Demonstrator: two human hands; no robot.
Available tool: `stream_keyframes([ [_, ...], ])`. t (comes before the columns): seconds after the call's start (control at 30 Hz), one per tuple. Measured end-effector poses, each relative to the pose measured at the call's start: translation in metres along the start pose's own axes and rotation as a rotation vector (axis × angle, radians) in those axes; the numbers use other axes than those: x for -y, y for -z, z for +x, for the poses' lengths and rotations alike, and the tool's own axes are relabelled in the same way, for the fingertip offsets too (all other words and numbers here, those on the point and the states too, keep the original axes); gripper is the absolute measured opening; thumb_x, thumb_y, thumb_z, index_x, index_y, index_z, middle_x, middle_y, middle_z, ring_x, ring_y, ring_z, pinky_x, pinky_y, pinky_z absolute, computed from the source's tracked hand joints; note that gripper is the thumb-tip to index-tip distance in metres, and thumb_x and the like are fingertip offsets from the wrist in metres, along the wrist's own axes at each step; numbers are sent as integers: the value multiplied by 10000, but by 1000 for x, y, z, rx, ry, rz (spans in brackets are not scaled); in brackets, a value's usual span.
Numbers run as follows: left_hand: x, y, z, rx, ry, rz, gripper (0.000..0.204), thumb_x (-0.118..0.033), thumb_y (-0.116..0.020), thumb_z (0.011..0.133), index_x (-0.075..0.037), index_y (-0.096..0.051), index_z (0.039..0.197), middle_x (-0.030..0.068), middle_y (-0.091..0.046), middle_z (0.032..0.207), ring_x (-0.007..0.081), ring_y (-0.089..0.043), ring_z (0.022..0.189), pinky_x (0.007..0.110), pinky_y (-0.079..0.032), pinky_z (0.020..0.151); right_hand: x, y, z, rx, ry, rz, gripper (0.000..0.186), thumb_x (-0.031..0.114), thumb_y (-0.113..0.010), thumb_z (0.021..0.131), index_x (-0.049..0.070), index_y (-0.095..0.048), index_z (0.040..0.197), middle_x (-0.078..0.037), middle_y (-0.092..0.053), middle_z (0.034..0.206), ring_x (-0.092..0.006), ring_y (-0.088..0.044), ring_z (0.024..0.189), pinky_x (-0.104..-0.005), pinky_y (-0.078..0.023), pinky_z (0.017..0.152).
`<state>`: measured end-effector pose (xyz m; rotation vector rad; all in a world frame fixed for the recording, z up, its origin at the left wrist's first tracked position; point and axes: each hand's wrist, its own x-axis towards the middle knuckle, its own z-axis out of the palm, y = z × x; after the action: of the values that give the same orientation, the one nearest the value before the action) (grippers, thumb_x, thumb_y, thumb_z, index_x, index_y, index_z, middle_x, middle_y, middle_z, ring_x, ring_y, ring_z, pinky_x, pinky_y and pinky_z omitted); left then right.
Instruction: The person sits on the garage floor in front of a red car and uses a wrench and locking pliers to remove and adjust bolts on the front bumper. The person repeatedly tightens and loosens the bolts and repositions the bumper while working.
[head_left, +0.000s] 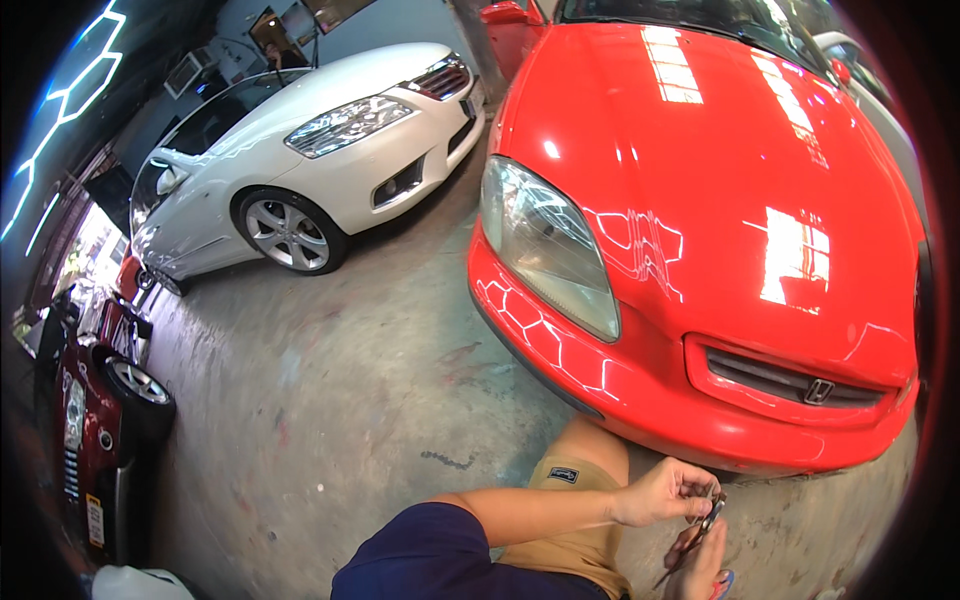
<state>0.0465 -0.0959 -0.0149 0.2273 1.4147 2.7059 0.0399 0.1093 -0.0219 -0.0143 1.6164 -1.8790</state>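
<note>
Both my hands are together at the lower right, in front of the red car's bumper [640, 395]. Thumb and fingertips of my left hand [655, 495] pinch a small dark, shiny metallic piece [713, 513]; its kind is too small to tell. Just below, my right hand [703, 565] is closed around the lower part of the same piece, its fingers partly hidden. A thin dark end sticks out beside the right palm toward the lower left. Nearest to the hands is the underside of the bumper, which neither one touches.
The red car's hood [690, 170] and headlight [550, 245] rise ahead of me. A white car [330, 140] is parked at the back left, a dark red vehicle [95, 430] at the far left. Grey concrete floor [330, 400] lies between them. A person [285, 58] is in the background.
</note>
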Motion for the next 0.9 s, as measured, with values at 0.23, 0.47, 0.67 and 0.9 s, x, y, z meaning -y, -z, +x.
stream_keyframes([
  [0.23, 64, -9, -23, -75, 121, 161, 105, -42, -646, 989, 29, -624, 1064, 4, -633, 943, 58, -578, 880, 264, -524, 786, -75, 10, -40, -237, 100, -330, 570, 421, -509, 1092, 54, -403, 1515, 11, -543, 911, -103, -483, 753, -263, -432, 680],
  [0.47, 93, -13, -35, -225, 16, 614, 238, -47, -685, 936, 43, -598, 1138, 125, -635, 949, 220, -676, 859, 344, -586, 719, -86, 16, -41, -246, -97, -199, 375, 417, -517, 1089, 101, -557, 1286, 52, -469, 720, -67, -397, 570, -246, -302, 474],
  [0.67, 101, 4, -39, -148, -117, 800, 290, -53, -697, 902, 48, -592, 1152, 158, -581, 914, 300, -664, 828, 380, -579, 669, -45, 0, -41, -163, -310, -124, 289, 400, -470, 1106, 123, -550, 1078, 57, -403, 608, -69, -346, 445, -256, -256, 392],
  [0.9, 110, 7, -39, -139, -97, 629, 277, -36, -693, 909, 37, -607, 1161, 108, -634, 977, 225, -673, 888, 350, -578, 692, -25, -10, -44, -221, -320, -149, 342, 443, -425, 1110, 144, -537, 987, 58, -388, 610, -76, -320, 449, -263, -231, 400],
])
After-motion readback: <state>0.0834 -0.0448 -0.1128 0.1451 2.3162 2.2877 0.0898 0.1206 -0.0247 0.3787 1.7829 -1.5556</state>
